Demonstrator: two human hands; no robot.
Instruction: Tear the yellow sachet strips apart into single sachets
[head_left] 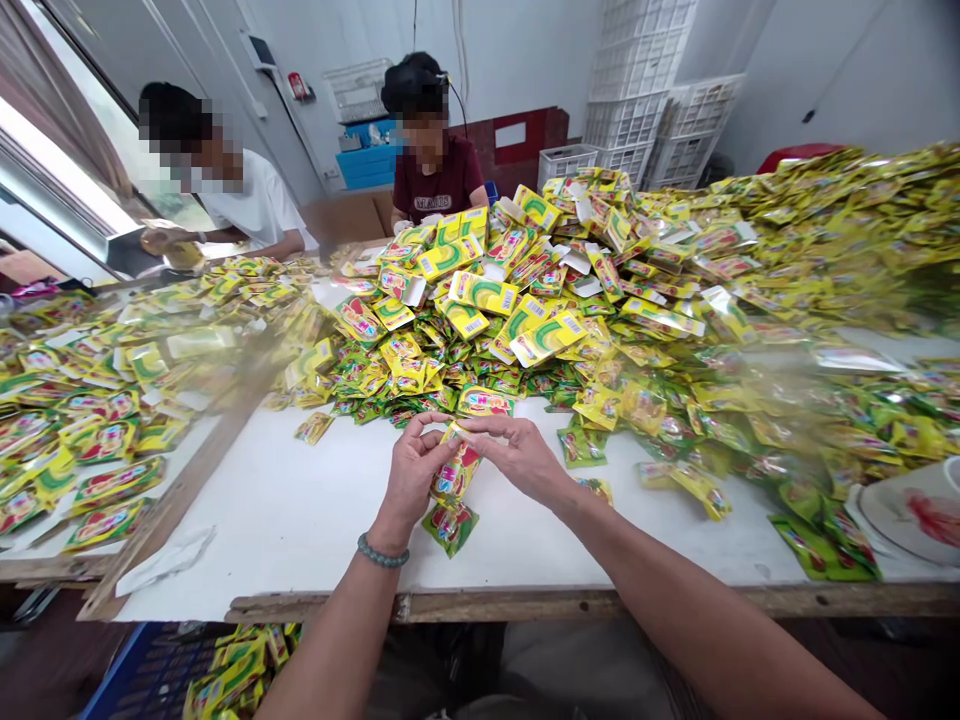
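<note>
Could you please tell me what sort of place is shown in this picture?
Probably a small packing workshop: small yellow cartons lie heaped with shiny sachets on a white worktable, and white plastic crates are stacked behind.

Bare hands [521,460], grey-green beaded bracelet [382,553]

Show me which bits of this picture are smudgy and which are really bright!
In the head view, the packets on the right look smeared; in the head view, the window glares white; in the head view, the left hand and right hand look clearer.
</note>
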